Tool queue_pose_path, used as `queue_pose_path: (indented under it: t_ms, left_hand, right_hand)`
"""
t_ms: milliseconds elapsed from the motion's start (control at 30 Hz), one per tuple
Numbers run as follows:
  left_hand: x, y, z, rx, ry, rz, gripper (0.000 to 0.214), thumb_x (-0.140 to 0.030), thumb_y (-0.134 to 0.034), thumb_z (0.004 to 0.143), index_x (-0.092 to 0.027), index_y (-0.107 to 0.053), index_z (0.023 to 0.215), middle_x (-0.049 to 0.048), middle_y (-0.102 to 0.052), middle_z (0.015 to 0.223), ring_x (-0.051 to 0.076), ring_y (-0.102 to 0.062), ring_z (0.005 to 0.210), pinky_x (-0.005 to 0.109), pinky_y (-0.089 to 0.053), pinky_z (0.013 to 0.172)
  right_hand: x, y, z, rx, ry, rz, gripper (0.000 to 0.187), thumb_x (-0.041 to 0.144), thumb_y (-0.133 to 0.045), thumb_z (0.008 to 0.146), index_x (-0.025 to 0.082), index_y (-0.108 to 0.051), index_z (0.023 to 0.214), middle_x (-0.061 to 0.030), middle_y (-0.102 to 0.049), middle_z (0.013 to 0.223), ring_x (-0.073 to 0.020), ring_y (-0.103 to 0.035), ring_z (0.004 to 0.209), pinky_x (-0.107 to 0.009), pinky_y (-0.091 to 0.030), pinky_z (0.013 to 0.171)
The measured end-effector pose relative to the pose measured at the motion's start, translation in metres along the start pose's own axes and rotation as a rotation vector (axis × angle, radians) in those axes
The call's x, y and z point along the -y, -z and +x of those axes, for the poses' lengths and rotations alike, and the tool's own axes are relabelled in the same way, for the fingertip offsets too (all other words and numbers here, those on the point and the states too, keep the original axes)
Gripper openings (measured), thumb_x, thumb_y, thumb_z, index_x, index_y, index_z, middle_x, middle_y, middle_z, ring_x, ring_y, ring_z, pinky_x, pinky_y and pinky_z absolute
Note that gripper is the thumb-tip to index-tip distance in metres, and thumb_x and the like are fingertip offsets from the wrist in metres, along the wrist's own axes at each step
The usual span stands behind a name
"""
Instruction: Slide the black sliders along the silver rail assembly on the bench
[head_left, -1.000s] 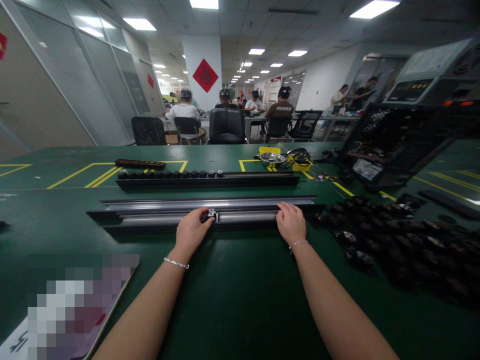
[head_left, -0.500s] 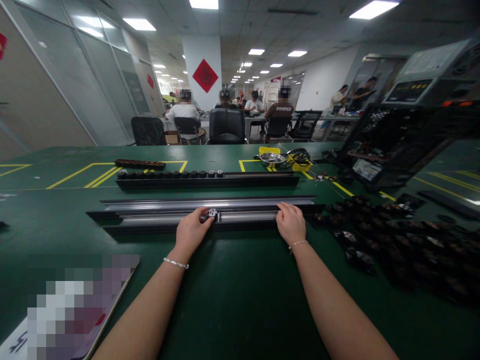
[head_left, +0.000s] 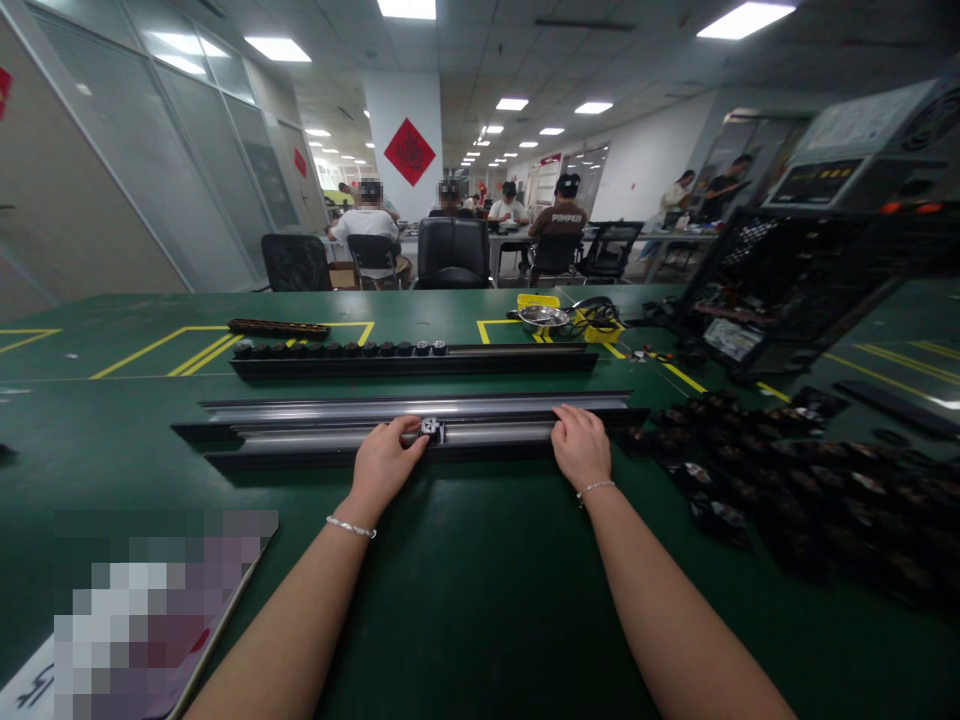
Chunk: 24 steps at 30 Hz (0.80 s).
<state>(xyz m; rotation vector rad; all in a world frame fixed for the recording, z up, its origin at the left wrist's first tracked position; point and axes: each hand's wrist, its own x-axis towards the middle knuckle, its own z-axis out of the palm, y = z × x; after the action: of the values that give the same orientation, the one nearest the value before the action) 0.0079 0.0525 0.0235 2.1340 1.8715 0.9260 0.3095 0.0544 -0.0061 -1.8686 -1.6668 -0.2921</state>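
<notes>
My left hand [head_left: 385, 462] is closed, thumb and fingers pinching a small black-and-silver fitting [head_left: 430, 428]. The fitting sits in the channel of the nearest long black rail [head_left: 495, 434], which has a shiny metal inside. At the right part of that rail, my right hand [head_left: 582, 446] has its fingers curled over and gripping it; the fingertips are partly hidden. Directly behind lies a second black rail [head_left: 420, 408] with a silvery channel. Farther back, a third rail [head_left: 412, 366] carries a row of several similar small fittings [head_left: 367, 349] along its left and middle.
Many dark, bagged-looking parts [head_left: 817, 480] are heaped at the right. Behind them stands an open computer case [head_left: 765, 290]. A metal bowl [head_left: 544, 317] and yellow bins [head_left: 600, 324] sit at the back. A blurred-out flat item [head_left: 150, 620] lies front left on the green table [head_left: 465, 600].
The small fitting has shifted slightly to the right along the nearest rail, at my left fingertips. My right hand has stayed in place on the rail.
</notes>
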Motion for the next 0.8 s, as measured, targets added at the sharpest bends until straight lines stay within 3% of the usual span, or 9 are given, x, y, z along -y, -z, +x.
queue_pose_path:
  t_ms: [300, 800]
  left_hand:
    - [0.0028, -0.0013, 0.0003, 0.033, -0.02, -0.001, 0.03, -0.018, -0.048, 0.073, -0.022, -0.06, 0.1, 0.0036, -0.065, 0.092, 0.02, -0.058, 0.087, 0.034, -0.046, 0.08]
    - [0.0035, -0.0017, -0.0001, 0.101, -0.091, -0.056, 0.029, -0.016, -0.047, 0.07, -0.023, -0.056, 0.097, 0.0024, -0.066, 0.101, 0.019, -0.06, 0.097, 0.034, -0.045, 0.088]
  right_hand:
    - [-0.0002, 0.0001, 0.0004, 0.019, -0.004, -0.014, 0.042, 0.025, -0.034, 0.086, 0.017, -0.064, 0.114, -0.0069, -0.061, 0.12, -0.0243, -0.045, 0.115, -0.039, -0.038, 0.096]
    - [-0.0014, -0.0018, 0.0004, -0.002, 0.001, -0.001, 0.04, 0.024, -0.036, 0.085, 0.018, -0.065, 0.112, -0.0074, -0.062, 0.119, -0.0236, -0.046, 0.114, -0.039, -0.038, 0.097]
